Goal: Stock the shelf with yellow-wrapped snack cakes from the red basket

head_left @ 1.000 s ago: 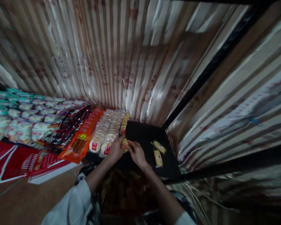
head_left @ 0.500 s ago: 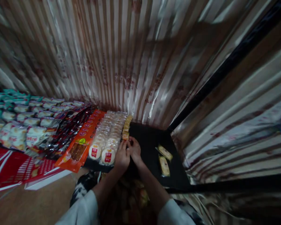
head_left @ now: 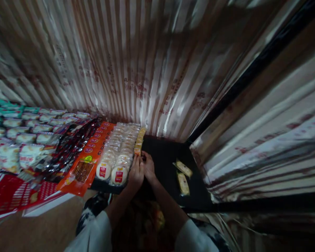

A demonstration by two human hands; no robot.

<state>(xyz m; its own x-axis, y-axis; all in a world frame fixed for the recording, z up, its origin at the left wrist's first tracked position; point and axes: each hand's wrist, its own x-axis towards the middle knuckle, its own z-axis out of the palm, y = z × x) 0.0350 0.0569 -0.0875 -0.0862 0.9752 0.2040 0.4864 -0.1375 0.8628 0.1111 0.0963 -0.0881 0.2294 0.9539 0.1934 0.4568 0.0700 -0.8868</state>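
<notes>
A narrow row of small yellow snack packets (head_left: pixel 138 140) runs back along the right side of the white rice crackers (head_left: pixel 118 175) in clear wrappers. At the near end of that row, my left hand (head_left: pixel 136 174) has its fingers closed against the front packet. My right hand (head_left: pixel 149 168) presses in beside it with curled fingers; a small dark spot shows between them, too unclear to name. The two hands touch, hiding part of what lies under the fingertips. Two loose yellow wrapped snacks, a near one (head_left: pixel 183 183) and a far one (head_left: pixel 184 168), lie to the right.
Everything sits on a black shelf (head_left: pixel 168 150). Left of the crackers are an orange snack bag (head_left: pixel 86 157), dark shiny packets (head_left: pixel 70 145) and rows of white packets (head_left: pixel 31 154). Striped plastic sheeting (head_left: pixel 136 70) hangs behind, and a dark post (head_left: pixel 241 80) slants at the right.
The view has shifted slightly, so the goods appear a little further left. Both hands stay at the front of the yellow row, with only slight finger movement.
</notes>
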